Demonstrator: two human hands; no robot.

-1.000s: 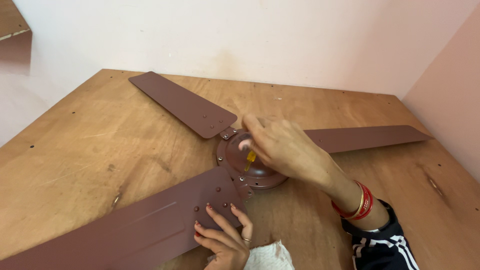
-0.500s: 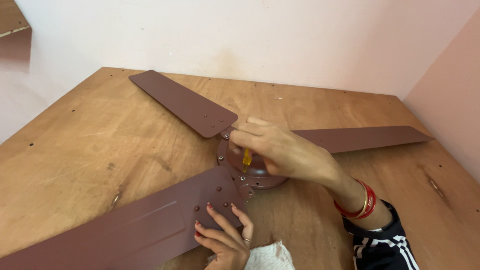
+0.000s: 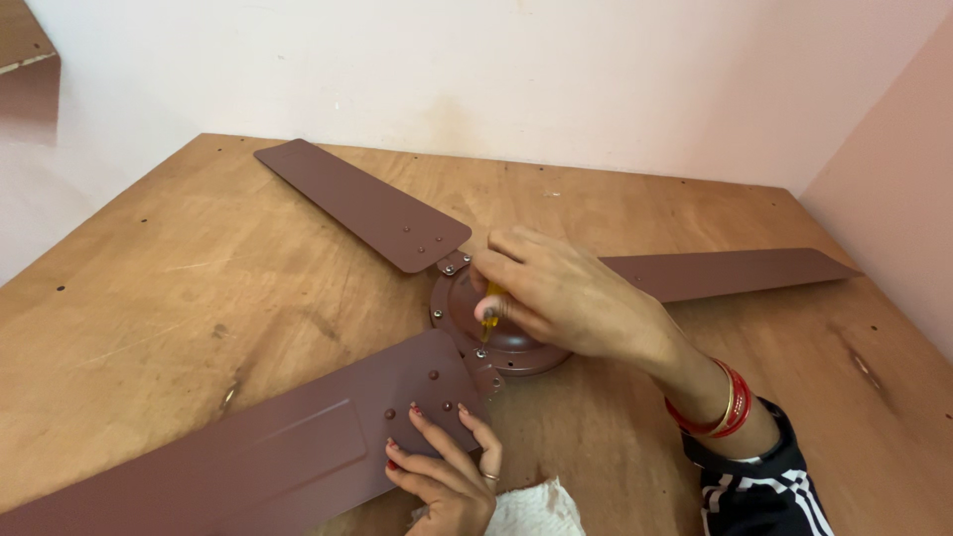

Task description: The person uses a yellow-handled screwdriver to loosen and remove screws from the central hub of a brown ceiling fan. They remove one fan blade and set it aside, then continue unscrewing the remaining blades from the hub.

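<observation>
Arching right hand (image 3: 566, 298) over screwdriver (image 3: 489, 316).

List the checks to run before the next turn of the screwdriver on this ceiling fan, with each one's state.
1. Right hand grips the yellow-handled screwdriver: ok.
2. Tip seated in a screw on the motor hub: cannot tell, the hand hides it.
3. Left hand presses flat on the near blade: ok.
4. Fan lies flat on the wooden table: ok.
5. White cloth lies apart from the hub: ok.
</observation>
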